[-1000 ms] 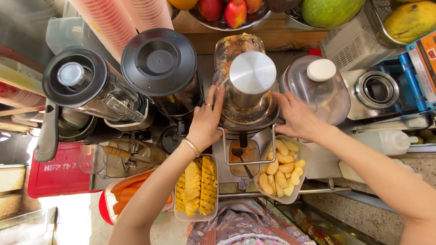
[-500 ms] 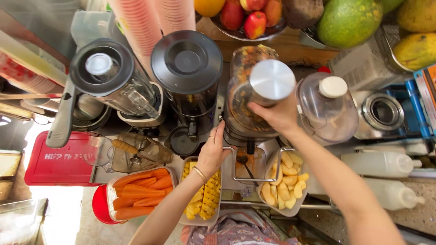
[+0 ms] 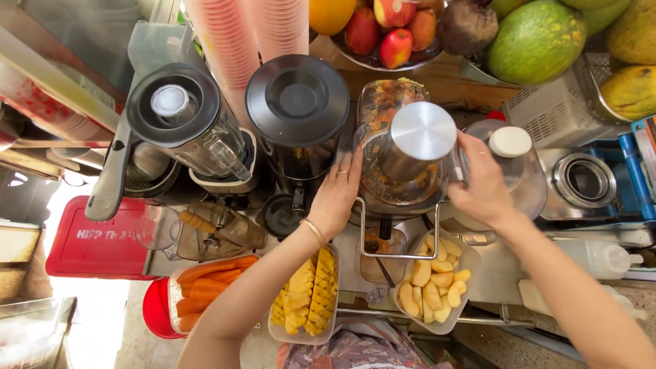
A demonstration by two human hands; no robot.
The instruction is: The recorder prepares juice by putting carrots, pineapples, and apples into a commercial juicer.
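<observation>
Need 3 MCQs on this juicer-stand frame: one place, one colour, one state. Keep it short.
1. Where is the left hand?
A. against the left side of the juicer
B. on the red tray
C. in the fruit bowl

2. What colour is the lid of the clear jug to the right of the juicer?
A. black
B. white
C. green

3. What state is the pineapple in?
A. whole, unpeeled
B. peeled and cut into lengths, in a clear tray
C. blended

Answers: 1 A, the palm lies flat on the juicer's clear cover; 2 B, a white round cap shows beside the right hand; 3 B, yellow cut lengths lie in a clear tray below the left wrist.
</observation>
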